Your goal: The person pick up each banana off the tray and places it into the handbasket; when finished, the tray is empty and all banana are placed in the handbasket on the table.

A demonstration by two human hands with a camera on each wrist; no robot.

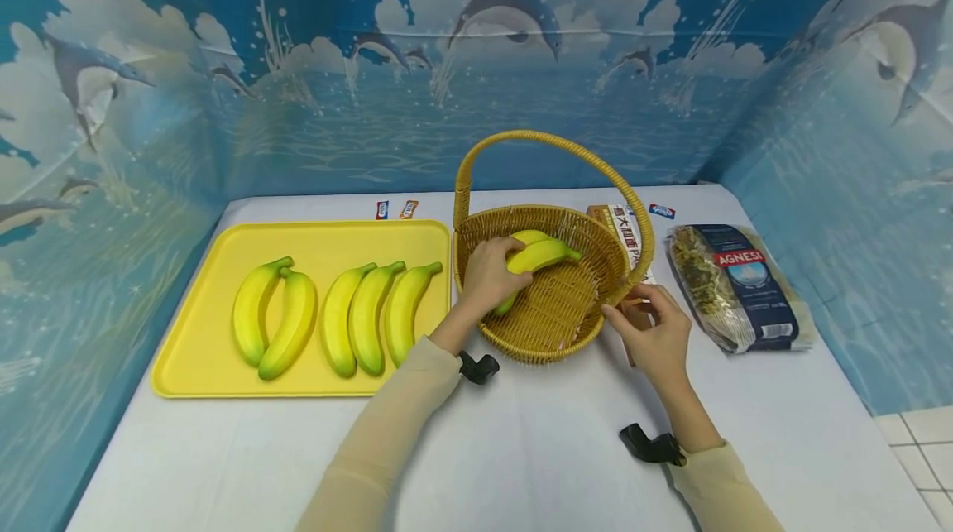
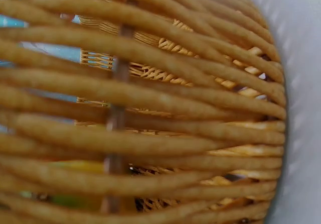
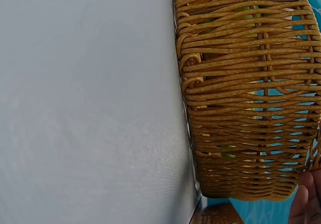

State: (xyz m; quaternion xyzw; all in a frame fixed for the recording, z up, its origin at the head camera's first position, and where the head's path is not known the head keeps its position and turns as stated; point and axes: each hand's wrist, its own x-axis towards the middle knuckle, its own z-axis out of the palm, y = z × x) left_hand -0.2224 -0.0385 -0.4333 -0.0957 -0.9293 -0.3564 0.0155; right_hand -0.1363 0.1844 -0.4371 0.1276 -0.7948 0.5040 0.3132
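A woven wicker basket (image 1: pixel 596 234) with a tall handle stands on the white table. Inside it my left hand (image 1: pixel 491 271) grips a bunch of yellow bananas (image 1: pixel 543 252) lying on the basket floor. My right hand (image 1: pixel 653 332) holds the basket's near right rim with curled fingers. The left wrist view is filled by the basket wall (image 2: pixel 165 108) close up, with a hint of yellow-green behind the weave. In the right wrist view the basket side (image 3: pixel 246 93) fills the right half and a fingertip (image 3: pixel 306 204) shows at the bottom right.
A yellow tray (image 1: pixel 216 350) at the left holds two banana bunches (image 1: pixel 274 317) (image 1: pixel 375 313). A pasta box (image 1: pixel 625 238) lies behind the basket, and a dark bag of pasta (image 1: pixel 737 284) lies to its right. Small packets (image 1: pixel 395 209) lie at the back. Blue dolphin-print walls surround the table.
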